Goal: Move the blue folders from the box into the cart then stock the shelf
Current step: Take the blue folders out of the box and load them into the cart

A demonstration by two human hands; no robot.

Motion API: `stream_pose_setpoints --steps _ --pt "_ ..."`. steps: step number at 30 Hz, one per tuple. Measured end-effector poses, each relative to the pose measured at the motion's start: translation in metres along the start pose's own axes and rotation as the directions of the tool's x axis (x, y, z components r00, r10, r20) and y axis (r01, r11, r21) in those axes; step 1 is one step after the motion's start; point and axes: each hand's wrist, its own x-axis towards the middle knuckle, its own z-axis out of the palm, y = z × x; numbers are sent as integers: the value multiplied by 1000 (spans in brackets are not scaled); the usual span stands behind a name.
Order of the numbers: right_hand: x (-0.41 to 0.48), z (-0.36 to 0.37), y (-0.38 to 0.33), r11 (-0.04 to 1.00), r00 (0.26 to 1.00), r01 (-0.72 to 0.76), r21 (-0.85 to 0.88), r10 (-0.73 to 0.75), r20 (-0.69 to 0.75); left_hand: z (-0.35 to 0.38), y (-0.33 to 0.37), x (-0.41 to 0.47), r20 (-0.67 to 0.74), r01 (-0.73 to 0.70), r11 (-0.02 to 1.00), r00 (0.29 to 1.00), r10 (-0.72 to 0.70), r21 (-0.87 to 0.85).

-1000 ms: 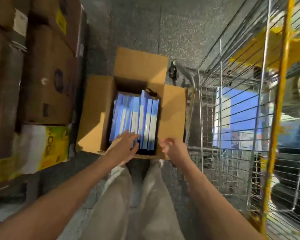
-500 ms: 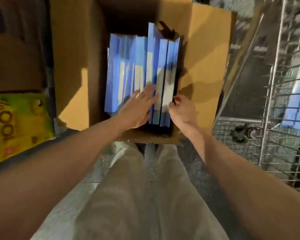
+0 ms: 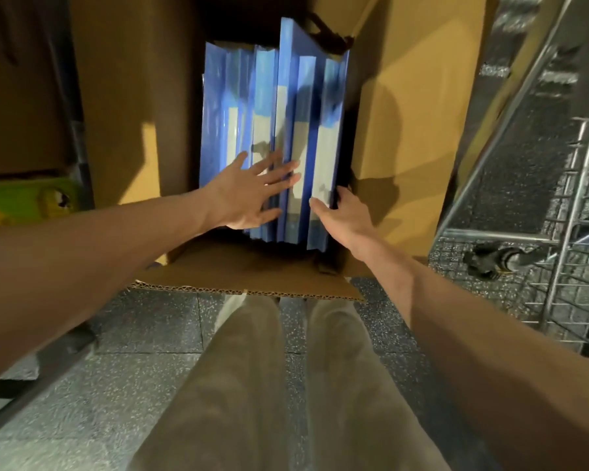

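Note:
Several blue folders (image 3: 269,124) stand on edge inside an open cardboard box (image 3: 408,137) on the floor in front of me. My left hand (image 3: 249,195) lies flat with fingers spread on the tops of the left folders. My right hand (image 3: 342,214) reaches the rightmost folders at their near end, thumb on one side and fingers hidden behind them; whether it grips them is unclear. One folder stands taller than the others. The wire cart (image 3: 565,253) is at the right.
Brown cartons (image 3: 21,96) are stacked at the left, with a green and yellow package (image 3: 24,198) below them. A cart wheel (image 3: 490,261) rests on the speckled floor (image 3: 143,334). My legs in grey trousers fill the bottom middle.
I have leaned closer to the box. Both hands went from its near edge onto the folders; the left now spreads flat on top, the right has slid around the rightmost folders.

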Motion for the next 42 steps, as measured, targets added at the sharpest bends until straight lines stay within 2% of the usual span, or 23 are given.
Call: stream_pose_setpoints --steps 4,9,13,17,22,24,28,33,38,42 --pt "11 18 3 1000 998 -11 29 12 -65 2 0 2 50 6 1000 999 -6 6" --pt "24 30 3 996 991 -24 -90 12 -132 2 -5 6 104 15 999 994 -10 -44" --pt "28 30 8 992 993 29 -122 -43 -111 5 -3 5 97 30 1000 995 -29 -9" --pt "22 16 6 992 996 9 -127 -20 -88 4 0 5 79 55 998 995 -57 24" --pt "9 -12 -7 990 998 5 -140 -13 -62 -13 11 1 128 85 996 988 -84 -5" --pt "-2 -28 -17 991 997 20 -131 -29 -69 -26 25 -3 145 122 991 983 -114 -51" --pt "-39 -62 -31 987 998 62 -146 -66 -25 -57 52 -29 212 203 946 966 -150 -254" --pt "-123 -108 -52 982 994 111 -153 -107 34 -128 67 -104 135 221 850 975 -177 -479" --pt "-222 -147 -73 973 977 213 -85 -210 45 -213 78 -181 -71 216 848 956 -284 -483" --pt "-298 -189 -99 950 954 300 -90 -297 48 -285 91 -241 -278 189 872 899 -339 -452"
